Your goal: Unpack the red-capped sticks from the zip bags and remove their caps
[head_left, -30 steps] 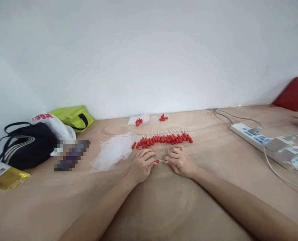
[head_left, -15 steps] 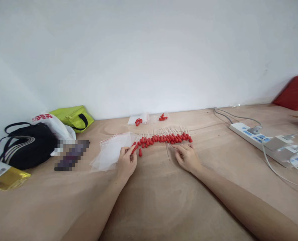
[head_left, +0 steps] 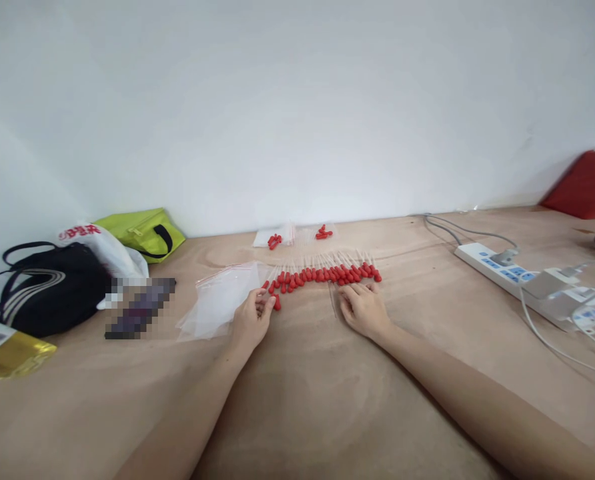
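Note:
A long row of thin clear droppers with red rubber caps (head_left: 322,273) lies across the wooden table (head_left: 307,400). My left hand (head_left: 251,319) rests at the row's left end, its fingers drawn together on one red-capped dropper (head_left: 276,303). It sits beside a pile of clear zip bags (head_left: 217,300). My right hand (head_left: 361,308) lies flat on the table just in front of the row's right part, fingers stretched towards the caps and holding nothing I can see.
Two small bags with red caps (head_left: 276,240) (head_left: 322,233) lie by the wall. A black bag (head_left: 42,287), a white plastic bag (head_left: 107,250), a green pouch (head_left: 145,230) and a gold box (head_left: 12,353) sit at the left. A white power strip (head_left: 502,270) with cables lies at the right.
One second ago both hands held one dropper between them at the middle. The left hand then moved left to the row's end, and the right hand went forward to lie flat by the row.

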